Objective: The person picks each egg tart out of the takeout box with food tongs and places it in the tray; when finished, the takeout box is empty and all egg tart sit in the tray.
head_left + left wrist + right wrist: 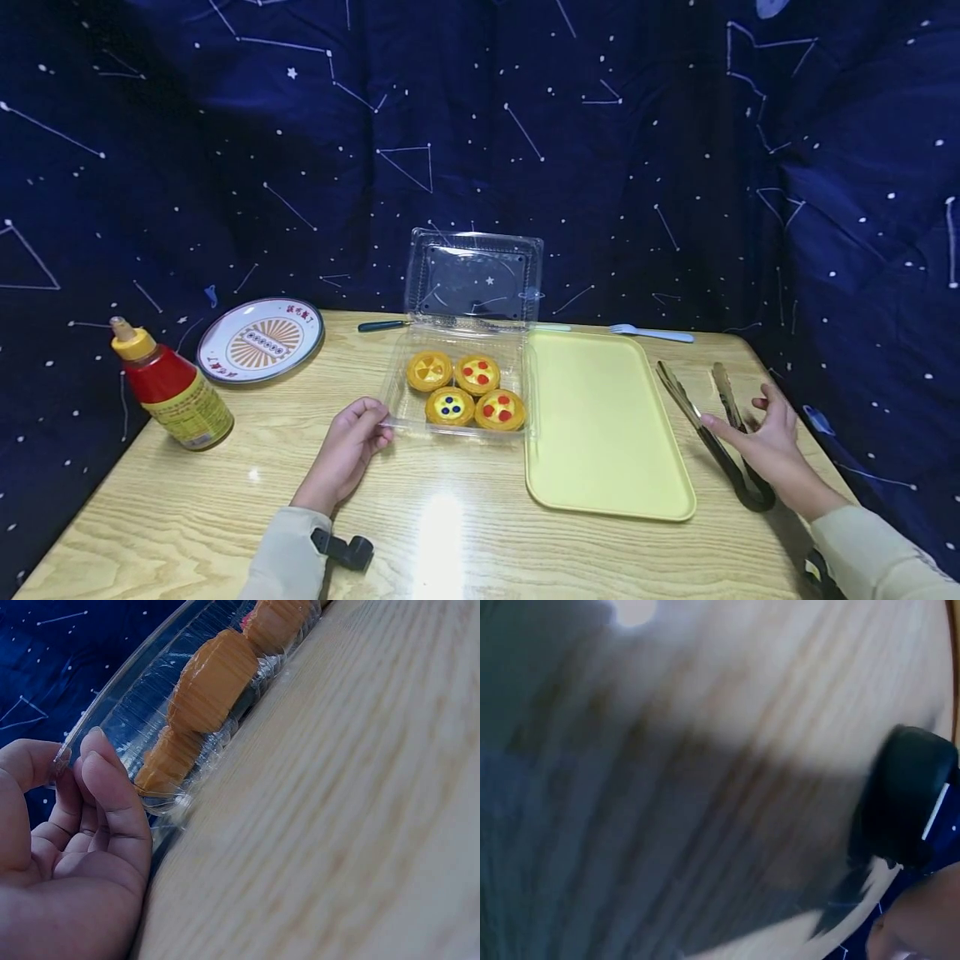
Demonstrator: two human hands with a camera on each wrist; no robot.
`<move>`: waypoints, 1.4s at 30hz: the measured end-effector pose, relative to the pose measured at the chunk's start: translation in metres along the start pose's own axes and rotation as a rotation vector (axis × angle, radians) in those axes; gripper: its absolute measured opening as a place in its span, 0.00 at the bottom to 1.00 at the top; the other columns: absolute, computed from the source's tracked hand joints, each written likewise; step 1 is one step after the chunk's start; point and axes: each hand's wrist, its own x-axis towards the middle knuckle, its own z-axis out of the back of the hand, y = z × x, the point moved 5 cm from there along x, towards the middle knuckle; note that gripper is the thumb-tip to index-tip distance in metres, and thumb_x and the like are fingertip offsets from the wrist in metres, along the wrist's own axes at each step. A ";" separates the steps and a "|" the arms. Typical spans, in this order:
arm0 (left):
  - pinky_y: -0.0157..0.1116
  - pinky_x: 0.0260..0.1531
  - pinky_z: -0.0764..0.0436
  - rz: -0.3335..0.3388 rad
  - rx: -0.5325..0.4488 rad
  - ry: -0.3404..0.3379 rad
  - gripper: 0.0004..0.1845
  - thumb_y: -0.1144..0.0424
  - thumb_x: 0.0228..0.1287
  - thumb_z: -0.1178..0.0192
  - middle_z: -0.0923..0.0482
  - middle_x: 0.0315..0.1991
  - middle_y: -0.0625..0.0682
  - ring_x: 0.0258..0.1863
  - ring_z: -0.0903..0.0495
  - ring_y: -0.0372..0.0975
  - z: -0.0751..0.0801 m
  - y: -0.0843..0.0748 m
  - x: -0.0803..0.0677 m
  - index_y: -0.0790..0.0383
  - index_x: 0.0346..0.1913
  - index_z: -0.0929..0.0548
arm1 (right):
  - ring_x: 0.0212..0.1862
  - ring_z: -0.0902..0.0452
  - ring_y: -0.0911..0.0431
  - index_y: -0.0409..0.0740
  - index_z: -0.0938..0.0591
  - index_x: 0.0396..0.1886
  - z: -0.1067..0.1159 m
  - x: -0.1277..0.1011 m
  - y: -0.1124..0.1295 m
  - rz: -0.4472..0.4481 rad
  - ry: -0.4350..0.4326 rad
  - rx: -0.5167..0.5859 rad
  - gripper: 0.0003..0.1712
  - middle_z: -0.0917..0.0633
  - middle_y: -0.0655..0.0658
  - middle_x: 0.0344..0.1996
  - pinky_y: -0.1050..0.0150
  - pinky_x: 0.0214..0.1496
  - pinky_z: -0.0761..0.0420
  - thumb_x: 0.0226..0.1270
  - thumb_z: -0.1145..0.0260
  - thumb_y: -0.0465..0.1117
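Just to the right of the left hand (348, 446), and touching it: one clear box (401, 407) on the table (225, 517), with its lid (472, 287) raised at the far side. Held at the near left corner, pinched between thumb and fingers of that hand. Well apart from the right hand (768, 446), with the tray (607, 425) lying between.

At the right hand: thumb and fingers set wide, over the handles of the tongs (720, 457). Touching them or only above, cannot tell from these views.

Inside the box, counted: four tarts. Of these, two with red dots, one far (477, 375) and one near (501, 411); one with blue dots (451, 407); one with a wedge pattern (430, 371). All grouped close together.

Of the others: one pair of tongs, with arms spread apart; one yellow tray, along the right side of the box, beside it or a little under its edge, not possible to tell which. Along the far edge, one blue fork (656, 334), one dark handle (382, 326) and one pale handle (551, 327). To the left, one plate (262, 342) and, nearer, one standing bottle (183, 396). Behind everything, a dark blue curtain (480, 100).
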 end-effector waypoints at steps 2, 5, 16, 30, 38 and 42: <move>0.29 0.29 0.22 0.000 0.000 -0.004 0.05 0.68 0.72 0.50 0.27 0.32 0.53 0.28 0.24 0.38 0.000 0.000 0.000 0.65 0.37 0.27 | 0.64 0.56 0.27 0.32 0.69 0.75 -0.004 0.000 -0.001 -0.016 0.038 -0.045 0.67 0.49 0.22 0.65 0.32 0.57 0.43 0.63 0.33 0.60; 0.29 0.29 0.22 0.001 0.003 -0.007 0.05 0.68 0.72 0.50 0.27 0.32 0.53 0.28 0.24 0.38 0.000 -0.001 0.000 0.65 0.37 0.27 | 0.64 0.59 0.23 0.31 0.73 0.74 -0.009 -0.001 -0.003 -0.042 0.096 -0.119 0.72 0.51 0.18 0.65 0.27 0.55 0.45 0.60 0.32 0.64; 0.29 0.29 0.22 -0.001 0.000 -0.001 0.05 0.68 0.72 0.50 0.27 0.31 0.52 0.27 0.24 0.37 0.000 0.000 0.000 0.66 0.37 0.28 | 0.56 0.51 0.20 0.18 0.63 0.70 -0.018 -0.001 -0.008 -0.131 0.146 -0.305 0.80 0.51 0.12 0.60 0.25 0.44 0.40 0.48 0.31 0.75; 0.29 0.29 0.22 0.006 -0.002 0.001 0.05 0.67 0.73 0.49 0.27 0.32 0.52 0.28 0.24 0.37 0.000 0.000 -0.001 0.66 0.39 0.28 | 0.47 0.43 0.25 0.12 0.49 0.62 -0.019 -0.003 -0.007 -0.084 0.130 -0.308 0.59 0.42 0.18 0.46 0.36 0.37 0.35 0.68 0.46 0.68; 0.29 0.29 0.23 0.000 -0.007 0.006 0.05 0.67 0.72 0.49 0.27 0.32 0.52 0.28 0.24 0.37 -0.001 0.001 0.000 0.66 0.38 0.27 | 0.50 0.43 0.25 0.14 0.47 0.62 -0.017 -0.002 -0.003 -0.022 0.050 -0.226 0.47 0.43 0.17 0.51 0.33 0.46 0.36 0.74 0.45 0.57; 0.29 0.29 0.23 -0.003 -0.003 0.006 0.05 0.67 0.73 0.50 0.27 0.31 0.52 0.28 0.24 0.37 0.000 0.001 0.000 0.65 0.37 0.27 | 0.50 0.43 0.28 0.14 0.46 0.62 -0.015 0.000 0.008 0.053 -0.005 -0.182 0.41 0.42 0.19 0.51 0.35 0.48 0.37 0.76 0.46 0.51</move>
